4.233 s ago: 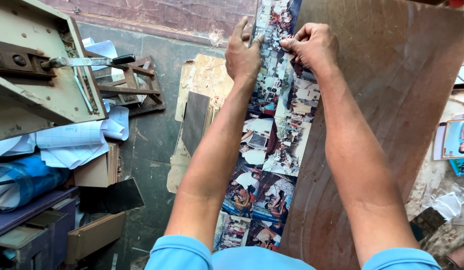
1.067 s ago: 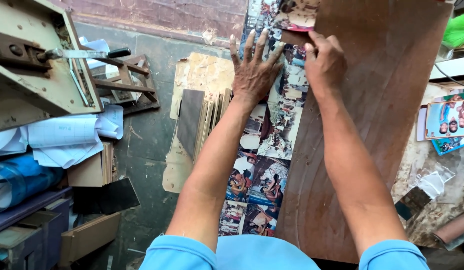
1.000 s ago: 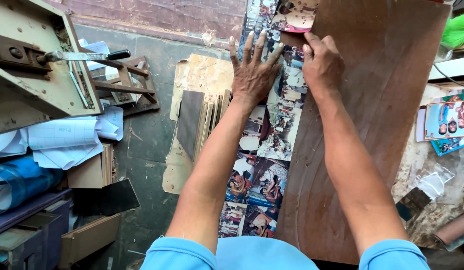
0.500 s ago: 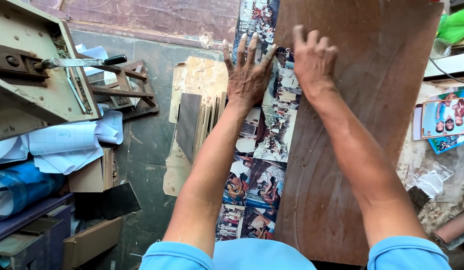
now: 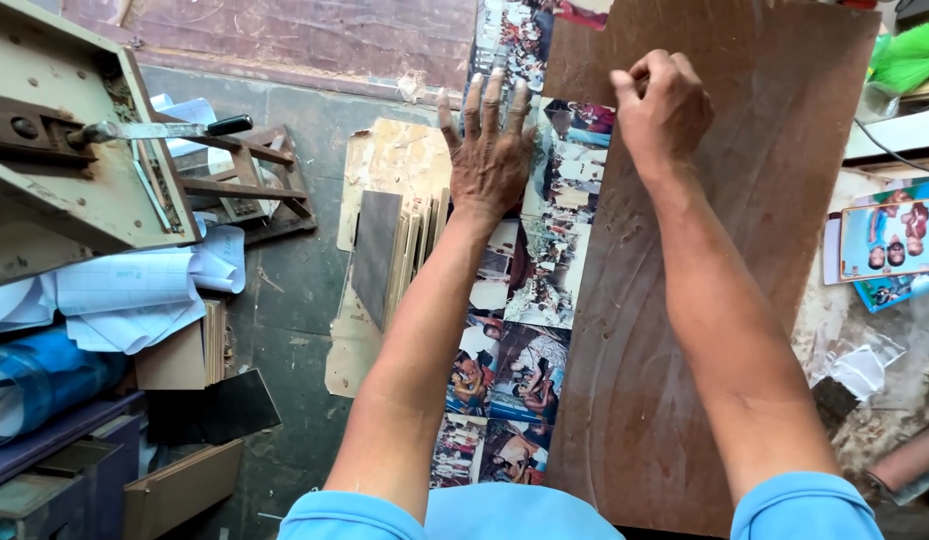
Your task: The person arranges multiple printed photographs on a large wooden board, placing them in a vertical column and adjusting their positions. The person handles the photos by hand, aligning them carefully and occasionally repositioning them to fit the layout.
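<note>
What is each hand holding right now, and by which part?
The left hand presses flat on the printed photo strip, gripping nothing. The right hand pinches at the strip's right edge on the brown board; the grip itself is hidden.

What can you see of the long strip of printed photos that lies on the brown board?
The strip of photos is a long, narrow band of colour pictures of people, printed one after another, apparently on paper. It lies flat along the left edge of the brown board, running from the person's body to the far end. The left hand presses flat on it with spread fingers. The right hand, fingers curled, rests on the board just beside its right edge; a far corner looks lifted.
</note>
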